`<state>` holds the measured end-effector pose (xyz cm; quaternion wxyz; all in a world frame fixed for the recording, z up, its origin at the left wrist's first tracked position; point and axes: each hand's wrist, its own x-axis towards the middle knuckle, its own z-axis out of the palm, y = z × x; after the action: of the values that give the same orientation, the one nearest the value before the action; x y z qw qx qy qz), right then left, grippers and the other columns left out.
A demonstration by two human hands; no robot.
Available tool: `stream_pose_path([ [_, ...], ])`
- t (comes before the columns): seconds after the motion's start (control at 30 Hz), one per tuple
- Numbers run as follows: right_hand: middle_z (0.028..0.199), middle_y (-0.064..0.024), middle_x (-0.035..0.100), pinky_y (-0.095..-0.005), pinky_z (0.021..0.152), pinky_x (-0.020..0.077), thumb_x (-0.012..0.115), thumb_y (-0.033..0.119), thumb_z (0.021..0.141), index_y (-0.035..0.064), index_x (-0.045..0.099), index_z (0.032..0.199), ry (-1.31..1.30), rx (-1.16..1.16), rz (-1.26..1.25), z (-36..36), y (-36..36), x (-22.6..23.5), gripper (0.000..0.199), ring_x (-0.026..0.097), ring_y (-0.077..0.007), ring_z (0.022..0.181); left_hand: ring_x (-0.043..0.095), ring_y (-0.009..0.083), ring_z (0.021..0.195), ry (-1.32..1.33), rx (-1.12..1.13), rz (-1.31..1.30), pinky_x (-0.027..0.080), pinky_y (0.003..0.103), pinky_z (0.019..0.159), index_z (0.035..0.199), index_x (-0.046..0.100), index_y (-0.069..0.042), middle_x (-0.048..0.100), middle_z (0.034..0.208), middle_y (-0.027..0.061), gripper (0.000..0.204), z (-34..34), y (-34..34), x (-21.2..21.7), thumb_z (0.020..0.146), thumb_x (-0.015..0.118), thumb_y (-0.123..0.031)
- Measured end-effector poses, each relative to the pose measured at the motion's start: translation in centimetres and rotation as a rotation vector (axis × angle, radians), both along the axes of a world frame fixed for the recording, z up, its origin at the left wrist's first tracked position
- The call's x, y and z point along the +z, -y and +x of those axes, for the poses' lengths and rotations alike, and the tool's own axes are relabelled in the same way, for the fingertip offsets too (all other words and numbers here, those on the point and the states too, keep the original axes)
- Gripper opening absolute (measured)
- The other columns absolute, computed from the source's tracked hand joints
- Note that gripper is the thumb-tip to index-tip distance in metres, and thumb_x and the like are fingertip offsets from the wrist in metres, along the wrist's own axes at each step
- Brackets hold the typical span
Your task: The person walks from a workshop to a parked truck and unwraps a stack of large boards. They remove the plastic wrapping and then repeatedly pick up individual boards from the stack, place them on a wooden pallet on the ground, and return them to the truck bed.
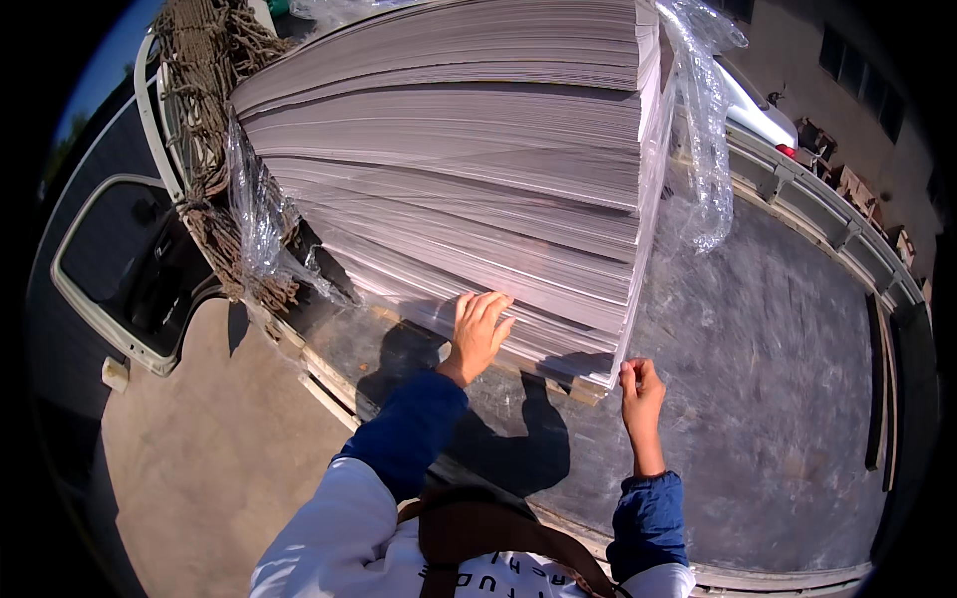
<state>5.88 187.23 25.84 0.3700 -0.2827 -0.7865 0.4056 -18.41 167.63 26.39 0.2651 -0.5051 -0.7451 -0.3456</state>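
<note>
A tall stack of pale sheets (469,169), like paper or thin board, stands on a truck bed, its layered edges facing me. Against the lower part of this face rests my left hand (478,334), open, fingers stretched and slightly bent. Beside the stack's lower right corner, my right hand (640,384) is closed in a pinch; what lies between the fingertips is too small to make out. Clear plastic film (706,130) hangs crumpled from the stack's upper right. More loose film (261,214) clings along its left side. A strip of wooden pallet (558,386) shows underneath.
The dark truck bed (768,369) spreads to the right, bordered by a metal side rail (797,189). Bundled rope netting (199,100) hangs at the left near an open cab door (115,269). Bare ground (219,429) lies below left. A building (867,60) stands beyond.
</note>
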Motion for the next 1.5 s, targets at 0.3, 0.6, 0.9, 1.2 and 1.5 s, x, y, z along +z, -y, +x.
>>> stream_pose_path([
  [0.3,0.071,-0.0111,0.064,-0.0308,0.059,0.0474,0.063,0.016,0.094,-0.0002,0.061,0.088,0.165,-0.049,0.079,-1.0,7.4,0.9,0.018,0.059,-0.0157,0.063,0.042,0.0319,0.128,0.050,0.195,0.188,0.028,0.054,0.109,0.133,0.053,-0.014,0.046,0.138,0.0097,0.055,-8.8,5.8,0.2,0.083,0.073,-0.023],
  [0.6,0.107,-0.0170,0.064,-0.0382,0.078,0.0506,0.066,0.005,0.086,0.0035,0.060,0.099,0.142,0.007,0.550,-9.0,12.1,7.9,0.015,0.063,-0.0339,0.090,0.027,0.0346,0.143,-0.157,0.151,0.238,0.025,0.057,0.111,0.144,0.044,-0.018,0.031,0.154,0.0145,0.068,-17.3,8.5,9.2,0.083,0.073,-0.024],
  [0.9,0.131,-0.0072,0.054,-0.0436,0.097,0.0389,0.074,0.010,0.078,0.0118,0.061,0.121,0.071,-0.207,1.322,-18.8,12.3,24.0,0.045,0.052,-0.0265,0.115,0.053,0.0268,0.107,-0.125,0.046,0.380,0.039,0.043,0.094,0.117,0.057,-0.009,0.057,0.114,0.0076,0.043,-19.4,9.0,13.2,0.079,0.075,-0.017],
  [1.2,0.108,-0.0038,0.058,-0.0390,0.091,0.0396,0.078,0.027,0.075,0.0107,0.061,0.115,0.343,0.244,1.463,-22.4,16.2,24.8,0.047,0.054,-0.0215,0.100,0.062,0.0310,0.080,0.161,-0.223,-0.091,0.048,0.043,0.076,0.092,0.056,-0.005,0.063,0.080,0.0082,0.018,-16.5,14.3,16.0,0.089,0.064,-0.022],
  [1.5,0.076,-0.0068,0.066,-0.0387,0.077,0.0473,0.070,0.039,0.085,0.0078,0.062,0.084,0.694,0.095,1.194,-20.5,15.4,20.3,0.032,0.066,-0.0229,0.079,0.064,0.0348,0.076,-0.307,-0.244,-0.180,0.047,0.046,0.071,0.085,0.064,-0.004,0.064,0.076,0.0109,0.028,-15.7,13.0,13.5,0.086,0.068,-0.032],
])
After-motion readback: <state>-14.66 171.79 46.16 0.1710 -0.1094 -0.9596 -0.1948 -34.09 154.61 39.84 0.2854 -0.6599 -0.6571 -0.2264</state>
